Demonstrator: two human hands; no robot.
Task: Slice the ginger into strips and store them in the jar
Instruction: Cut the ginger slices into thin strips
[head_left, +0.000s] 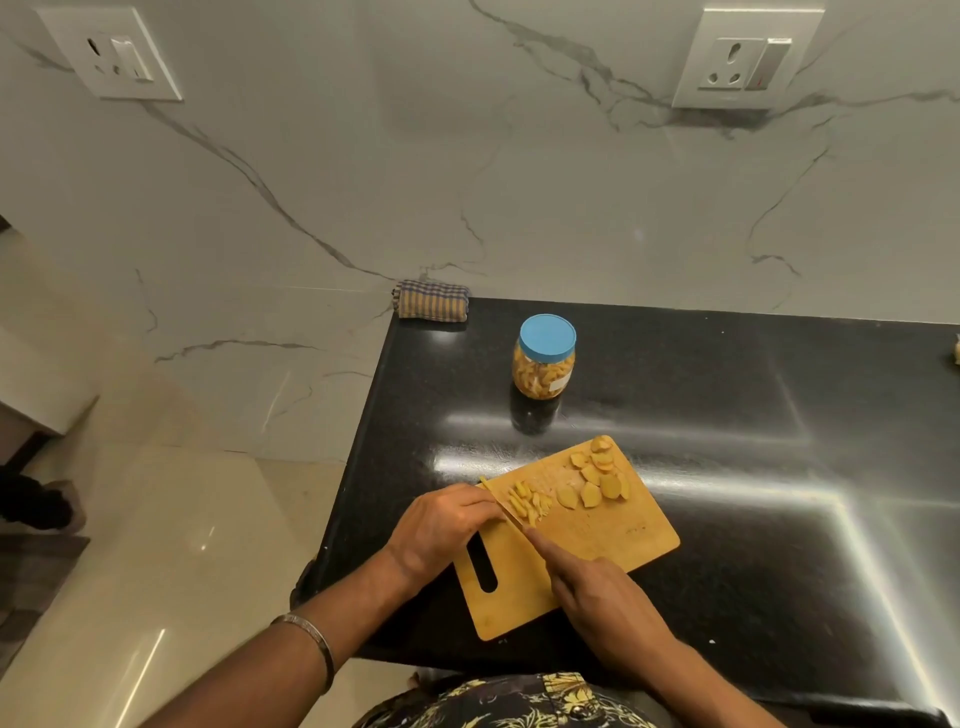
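Observation:
A wooden cutting board (613, 540) lies on the black counter. Flat ginger slices (597, 478) are spread over its far part. A small pile of ginger strips (527, 504) lies near its left edge. My right hand (602, 597) grips a knife (506, 512), index finger along the spine, blade running toward the far left beside the strips. My left hand (441, 530) rests curled at the board's left edge, fingertips by the blade; whether it holds ginger is hidden. A clear jar (544, 358) with a blue lid on, part full of ginger strips, stands beyond the board.
The black counter (727, 415) ends at a left edge close to the board, with a light floor below. A folded checked cloth (432, 300) lies at the counter's back left corner. The marble wall carries two sockets. A pale object (955, 353) shows at the far right.

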